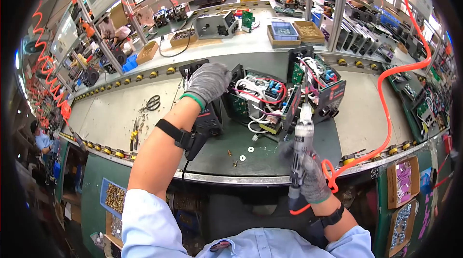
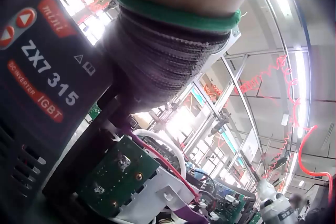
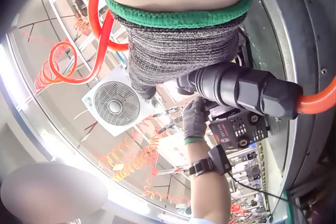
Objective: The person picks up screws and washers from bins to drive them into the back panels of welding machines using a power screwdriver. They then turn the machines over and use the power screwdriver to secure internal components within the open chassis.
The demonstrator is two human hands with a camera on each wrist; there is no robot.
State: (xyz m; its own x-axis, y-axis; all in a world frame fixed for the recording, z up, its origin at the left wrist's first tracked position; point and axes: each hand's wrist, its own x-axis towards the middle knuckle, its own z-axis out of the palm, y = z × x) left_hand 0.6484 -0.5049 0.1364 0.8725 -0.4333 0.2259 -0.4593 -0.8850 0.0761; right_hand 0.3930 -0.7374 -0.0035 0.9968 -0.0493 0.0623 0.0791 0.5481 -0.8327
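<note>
Clock positions by head view: the right hand is gripping a power screwdriver at 4, its bit pointing toward an opened circuit unit at 2, with a red hose crowding 3; the left hand is resting atop a black panel at 11, fingers hidden, grip cannot be told. A blue bin at 8 is holding brass-coloured screws, a cardboard box at 4 purple parts. The tabletop's near edge is crossing 6, bare surface lying open at 3.
</note>
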